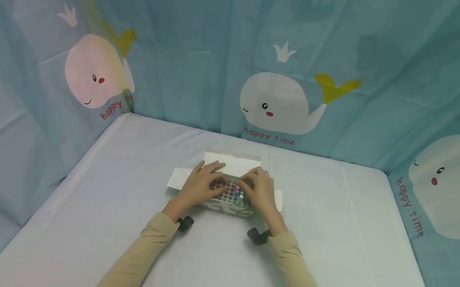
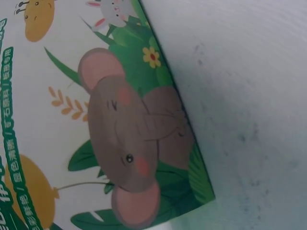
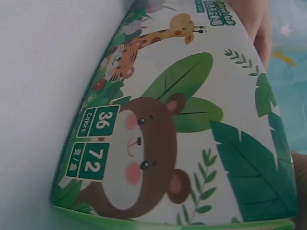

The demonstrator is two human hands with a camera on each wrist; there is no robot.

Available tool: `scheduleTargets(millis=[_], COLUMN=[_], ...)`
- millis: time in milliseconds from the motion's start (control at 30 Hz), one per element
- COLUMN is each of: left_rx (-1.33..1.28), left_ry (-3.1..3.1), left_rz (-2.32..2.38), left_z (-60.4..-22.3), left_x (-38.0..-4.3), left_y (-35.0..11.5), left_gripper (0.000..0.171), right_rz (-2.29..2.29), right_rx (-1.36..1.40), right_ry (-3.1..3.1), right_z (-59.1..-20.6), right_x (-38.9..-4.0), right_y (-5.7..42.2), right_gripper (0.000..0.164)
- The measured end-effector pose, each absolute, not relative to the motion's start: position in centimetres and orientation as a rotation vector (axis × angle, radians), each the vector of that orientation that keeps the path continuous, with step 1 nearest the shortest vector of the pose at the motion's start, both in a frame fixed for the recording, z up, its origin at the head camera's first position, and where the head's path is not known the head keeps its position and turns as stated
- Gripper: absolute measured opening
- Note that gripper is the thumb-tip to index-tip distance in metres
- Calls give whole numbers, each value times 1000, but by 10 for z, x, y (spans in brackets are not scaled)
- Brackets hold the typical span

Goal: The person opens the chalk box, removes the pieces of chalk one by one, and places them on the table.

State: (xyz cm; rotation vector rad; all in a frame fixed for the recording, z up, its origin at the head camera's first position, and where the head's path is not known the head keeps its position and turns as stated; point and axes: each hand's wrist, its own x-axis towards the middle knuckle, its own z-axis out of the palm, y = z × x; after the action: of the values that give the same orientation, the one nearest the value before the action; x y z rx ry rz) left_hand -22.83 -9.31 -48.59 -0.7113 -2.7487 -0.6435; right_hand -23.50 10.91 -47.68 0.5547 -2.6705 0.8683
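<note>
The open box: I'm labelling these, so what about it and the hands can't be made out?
Head: parts of the holed insert, hidden by left hand and right hand.
Head: whether either hand pinches anything; too small.
Left wrist: large lettering, cut by left edge.
Right wrist: upper lettering, cut by top edge.

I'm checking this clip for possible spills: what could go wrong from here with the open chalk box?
Two risks, as a judgement:
1. The right hand works close to the colored chalk ends, so its fingers might knock a stick.
2. The chalk box has open side flaps spread beside both hands; the left hand could snag one and shift the box.
</note>
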Motion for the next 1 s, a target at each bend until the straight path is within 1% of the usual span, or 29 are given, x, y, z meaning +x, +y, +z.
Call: scheduleTargets(millis=[333,500,633,800,1000], left_rx=[-688,-686,-691,-699,-695], left_ry=[-2760,-2753,-2747,-2738,-2746], left_rz=[-638,-635,-639,-644,-658], left_z=[-487,-487,-487,-487,-487], left_x=[-229,-229,-229,-229,-229], left_y=[-92,-91,-91,-91,-93], left_gripper=[14,16,17,18,17], right_rz=[934,950,1025,1166,1279], right_rx=[501,470,460,460,398], right_ry=[-2579,-2515,-2428,-2297,-2235], right_z=[-479,-476,-470,-459,-447], right_x=[-236,-237,-238,-240,-237], right_y=[109,110,113,123,139], right_gripper=[17,20,21,19,21])
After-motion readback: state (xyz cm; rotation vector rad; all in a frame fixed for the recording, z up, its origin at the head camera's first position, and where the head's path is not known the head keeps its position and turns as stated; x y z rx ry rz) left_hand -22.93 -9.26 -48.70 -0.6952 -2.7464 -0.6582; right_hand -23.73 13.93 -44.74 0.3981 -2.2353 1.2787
